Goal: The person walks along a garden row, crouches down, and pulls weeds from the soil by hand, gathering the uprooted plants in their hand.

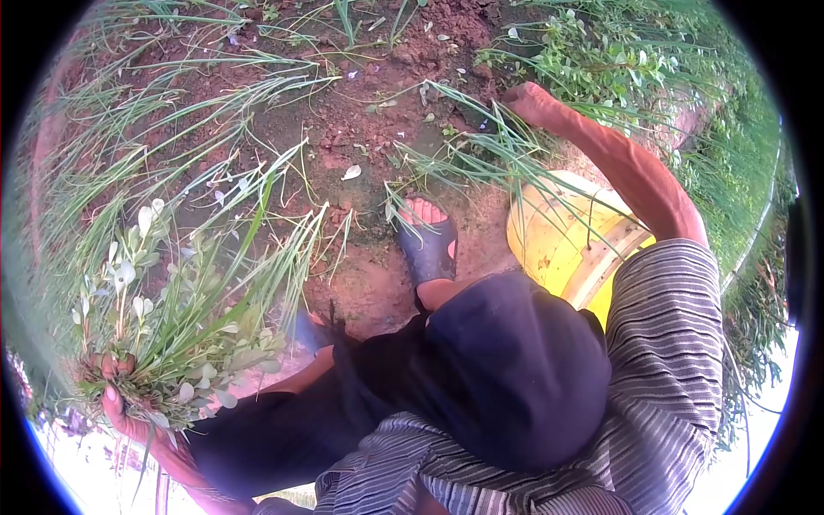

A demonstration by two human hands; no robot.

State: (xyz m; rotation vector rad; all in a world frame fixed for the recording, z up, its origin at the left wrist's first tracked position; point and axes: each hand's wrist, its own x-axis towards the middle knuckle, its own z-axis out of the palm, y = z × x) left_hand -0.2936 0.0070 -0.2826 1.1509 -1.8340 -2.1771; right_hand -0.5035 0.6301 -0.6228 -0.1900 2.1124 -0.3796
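My left hand (pixel 123 407) is closed around a thick bunch of pulled weeds (pixel 206 367), leafy stems and grass blades with tangled roots at the fingers. It is held out at the lower left, beside my knee. My right hand (pixel 530 105) reaches down to the soil at the upper right, its fingers curled and pointing at the ground. Onion-like green shoots (pixel 493 142) lean just below that hand, and low leafy weeds (pixel 601 60) grow beyond it. Whatever the right fingertips grip is too small or hidden to make out.
A yellow plastic container (pixel 558 223) lies by my right side, under the forearm. My sandalled foot (pixel 425 236) stands on the reddish soil (pixel 369 287). Rows of thin green shoots (pixel 146 129) spread over the left. Denser grass (pixel 738 172) borders the right.
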